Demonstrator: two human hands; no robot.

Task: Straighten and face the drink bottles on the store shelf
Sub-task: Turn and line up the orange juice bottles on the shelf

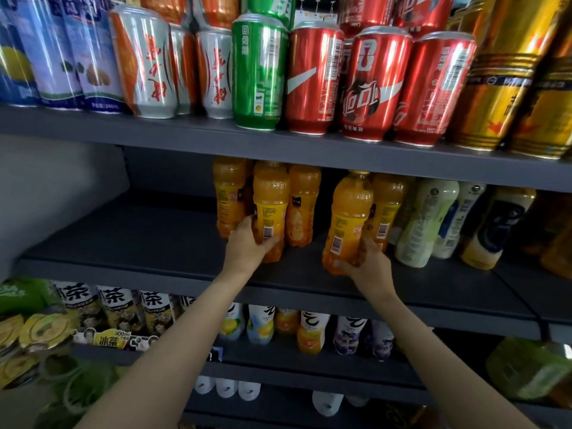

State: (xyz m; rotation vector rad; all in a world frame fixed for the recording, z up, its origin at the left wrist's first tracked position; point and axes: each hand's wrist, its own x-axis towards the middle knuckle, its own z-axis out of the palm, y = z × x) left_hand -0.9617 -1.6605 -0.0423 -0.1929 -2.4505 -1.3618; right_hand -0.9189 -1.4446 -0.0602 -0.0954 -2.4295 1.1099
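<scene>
The shelving unit fills the frame, and the middle shelf point(154, 243) across the centre is where the work sits. Its whole left half lies bare, while the drinks crowd the centre and right, so the row is far from evenly fronted. The top shelf of cans point(309, 85) in the upper part of the frame looks upright but mixed in facing: several red and green cans show barcodes or label backs, not fronts. Whether those belong to the task I cannot tell.

At centre, the cluster of orange juice bottles point(303, 209) is only partly faced. At least one behind shows its front label, but both bottles being held show barcode panels forward, so both look to need a turn. The pale bottles point(427, 224) at centre right lean and look unstraightened.

The left hand point(247, 246) curls round the base of the left front bottle point(269, 209), fingers wrapped on its lower part. The right hand point(368, 261) grips the bottom of the right front bottle point(346, 221), which tilts slightly and stands near the shelf edge.

I judge the task to be at an early-to-middle stage: two bottles in hand, most of the row left.
</scene>
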